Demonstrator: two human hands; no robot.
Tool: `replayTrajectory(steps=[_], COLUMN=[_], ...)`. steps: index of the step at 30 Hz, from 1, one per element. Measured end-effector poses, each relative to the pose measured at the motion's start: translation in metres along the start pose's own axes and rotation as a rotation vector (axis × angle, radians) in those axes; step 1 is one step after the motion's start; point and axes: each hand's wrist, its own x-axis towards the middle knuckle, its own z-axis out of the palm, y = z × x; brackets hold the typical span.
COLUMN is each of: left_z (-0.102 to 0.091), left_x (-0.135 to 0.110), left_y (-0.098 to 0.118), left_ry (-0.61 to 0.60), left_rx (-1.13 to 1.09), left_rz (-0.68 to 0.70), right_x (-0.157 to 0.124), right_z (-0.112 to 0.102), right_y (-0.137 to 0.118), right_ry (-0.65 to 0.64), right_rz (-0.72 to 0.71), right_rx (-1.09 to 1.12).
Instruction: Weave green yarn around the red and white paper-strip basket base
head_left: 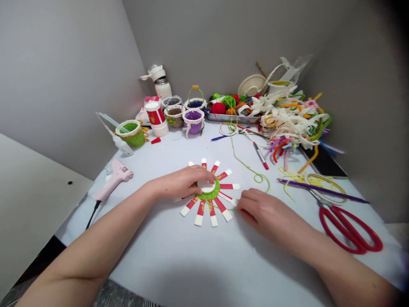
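Note:
On the white tabletop lies a paper cup cut into strips [201, 211], its red-and-white strips fanned out flat around a round white base. Green yarn [212, 195] is wound in a ring through the strips around that base. My left hand [187, 181] grips the cup from the left, its fingers over the ring and base and covering some strips. Just right of the strips, my right hand [260, 211] is closed in a pinch on a strand of the green yarn that runs from the ring's lower side; its fingertips are partly hidden.
Red scissors [349, 228] and a purple pencil-like stick [322, 190] lie at right. At left rests a pink glue gun [111, 181]. Small yarn-trimmed baskets [193, 121] stand behind, beside a tray [234, 117] of yarn balls. A heap of ribbons [290, 115] fills the back right.

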Motion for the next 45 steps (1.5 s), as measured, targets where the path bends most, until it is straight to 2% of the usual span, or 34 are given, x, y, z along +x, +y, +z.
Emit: replayTrajectory(steps=[7,13,21,25,31,40,45], left_z=[0.008,0.012,0.024,0.018,0.008,0.007,0.007], left_x=[0.006,0.008,0.012,0.009,0.005,0.004,0.004], left_y=[0.013,0.018,0.018,0.015,0.007,0.006,0.005], left_ry=[-0.047,0.026,0.152,0.106,0.078,0.032,0.026], left_rx=[-0.022,-0.042,0.027,0.059,0.065,0.050,0.034], left_rz=[0.082,0.111,-0.053,-0.026,0.014,-0.020,-0.023], right_x=[0.025,0.029,0.028,0.027,0.021,-0.003,-0.009], right_z=[0.016,0.023,0.021,0.020,0.012,0.002,0.003], right_y=[0.021,0.022,0.024,0.024,0.018,-0.007,-0.012], right_ry=[0.240,0.218,0.198,0.225,0.259,0.082,-0.016], right_rz=[0.256,0.298,0.286,0.239,0.094,-0.218,-0.241], right_rx=[0.137,0.227,0.221,0.241,0.252,-0.035,-0.033])
